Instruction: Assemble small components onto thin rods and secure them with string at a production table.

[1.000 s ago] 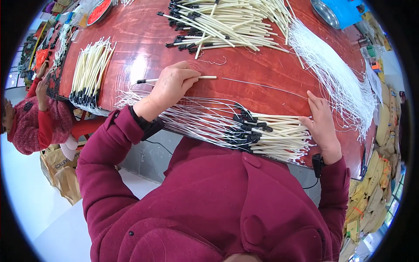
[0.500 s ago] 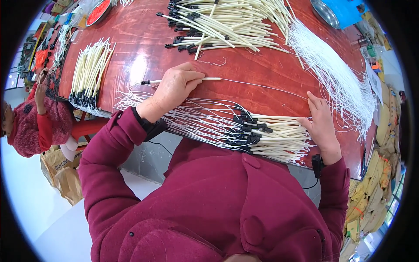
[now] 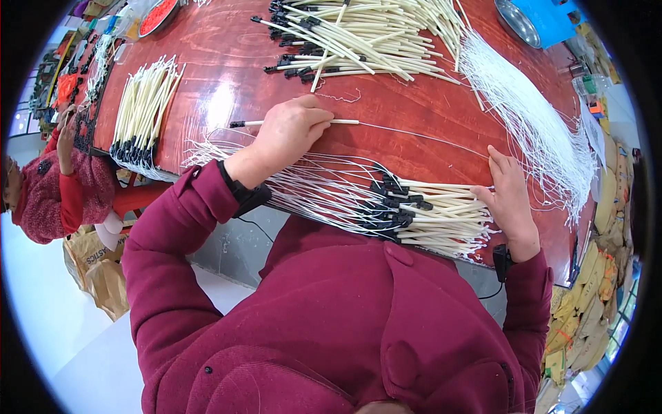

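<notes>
My left hand (image 3: pixel 293 133) is closed around a thin cream tube (image 3: pixel 345 122) with a black fitting (image 3: pixel 237 124) at its left end. From the tube's right end a white string (image 3: pixel 422 134) runs nearly straight to the fingertips of my right hand (image 3: pixel 510 196), which hold it. The right thumb stands apart from those fingers, close to the finished-looking tubes below. Nearest to me lies a bundle of cream tubes (image 3: pixel 448 214) with black fittings, their white strings (image 3: pixel 310 190) trailing left under my left wrist.
A large pile of similar tubes (image 3: pixel 372 41) lies at the back, beside a fan of loose white strings (image 3: pixel 517 96). Another tube bundle (image 3: pixel 147 103) sits at the left. A bowl of red pieces (image 3: pixel 158 16), a metal bowl (image 3: pixel 518 23) and a person (image 3: pixel 65 186) are farther out.
My left hand has shifted slightly right with the tube, so the stretch of string before my right hand is a little shorter. The right hand has barely moved.
</notes>
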Demonstrator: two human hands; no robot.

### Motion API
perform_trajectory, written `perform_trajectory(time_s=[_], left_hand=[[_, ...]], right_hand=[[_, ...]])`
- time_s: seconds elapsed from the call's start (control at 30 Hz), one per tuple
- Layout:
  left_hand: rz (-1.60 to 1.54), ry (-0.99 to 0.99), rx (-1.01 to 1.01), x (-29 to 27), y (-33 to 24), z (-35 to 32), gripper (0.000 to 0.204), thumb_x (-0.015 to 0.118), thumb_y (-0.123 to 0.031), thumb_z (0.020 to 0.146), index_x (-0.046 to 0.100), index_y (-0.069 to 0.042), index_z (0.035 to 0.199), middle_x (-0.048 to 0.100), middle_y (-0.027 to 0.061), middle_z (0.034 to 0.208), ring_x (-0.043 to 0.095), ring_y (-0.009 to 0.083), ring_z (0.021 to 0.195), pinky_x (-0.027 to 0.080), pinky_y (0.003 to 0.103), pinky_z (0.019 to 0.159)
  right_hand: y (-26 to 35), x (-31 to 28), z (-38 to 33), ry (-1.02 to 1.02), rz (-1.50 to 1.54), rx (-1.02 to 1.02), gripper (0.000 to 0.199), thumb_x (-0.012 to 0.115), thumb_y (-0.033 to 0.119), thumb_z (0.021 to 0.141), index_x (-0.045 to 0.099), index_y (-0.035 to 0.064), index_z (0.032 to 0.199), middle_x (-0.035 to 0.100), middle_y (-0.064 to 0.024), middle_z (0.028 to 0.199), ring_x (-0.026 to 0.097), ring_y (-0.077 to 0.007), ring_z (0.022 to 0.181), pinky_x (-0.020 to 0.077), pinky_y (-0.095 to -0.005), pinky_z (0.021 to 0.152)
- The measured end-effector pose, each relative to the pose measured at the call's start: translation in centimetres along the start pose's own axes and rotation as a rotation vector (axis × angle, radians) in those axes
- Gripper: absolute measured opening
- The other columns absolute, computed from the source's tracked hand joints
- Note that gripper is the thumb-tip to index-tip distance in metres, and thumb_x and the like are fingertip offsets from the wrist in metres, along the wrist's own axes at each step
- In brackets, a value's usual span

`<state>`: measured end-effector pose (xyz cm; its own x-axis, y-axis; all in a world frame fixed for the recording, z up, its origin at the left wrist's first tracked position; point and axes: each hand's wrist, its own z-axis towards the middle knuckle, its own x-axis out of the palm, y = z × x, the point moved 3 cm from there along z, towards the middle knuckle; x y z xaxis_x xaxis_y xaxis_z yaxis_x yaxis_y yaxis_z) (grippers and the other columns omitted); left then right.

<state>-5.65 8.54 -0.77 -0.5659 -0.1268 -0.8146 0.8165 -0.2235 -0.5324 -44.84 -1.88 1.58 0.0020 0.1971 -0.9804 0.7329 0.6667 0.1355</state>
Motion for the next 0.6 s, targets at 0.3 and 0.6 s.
perform_trajectory(time_s=[0.3,0.6], left_hand=[[0.342,0.286,0.341,6.2,-6.3,6.3,0.010,0.064,-0.010,0.080,0.069,-0.003,0.085,0.065,0.0116,0.093,0.068,0.0296,0.090,0.059,0.041,0.071],[0.296,0.188,0.406,8.1,-10.8,7.2,0.020,0.067,-0.014,0.082,0.066,-0.003,0.098,0.065,0.0110,0.096,0.068,0.0295,0.090,0.057,0.043,0.074]], right_hand=[[1.7,-0.2,0.9,0.041,-0.015,-0.171,0.083,0.062,0.050,0.089,0.045,-0.0111,0.144,0.046,-0.0210,0.149,0.045,-0.0380,0.130,0.0353,-0.0464,0.113],[1.8,0.9,2.0,-0.131,0.049,-0.315,0.086,0.050,0.059,0.096,0.039,-0.0070,0.149,0.040,-0.0212,0.156,0.042,-0.0390,0.136,0.0311,-0.0467,0.117]])
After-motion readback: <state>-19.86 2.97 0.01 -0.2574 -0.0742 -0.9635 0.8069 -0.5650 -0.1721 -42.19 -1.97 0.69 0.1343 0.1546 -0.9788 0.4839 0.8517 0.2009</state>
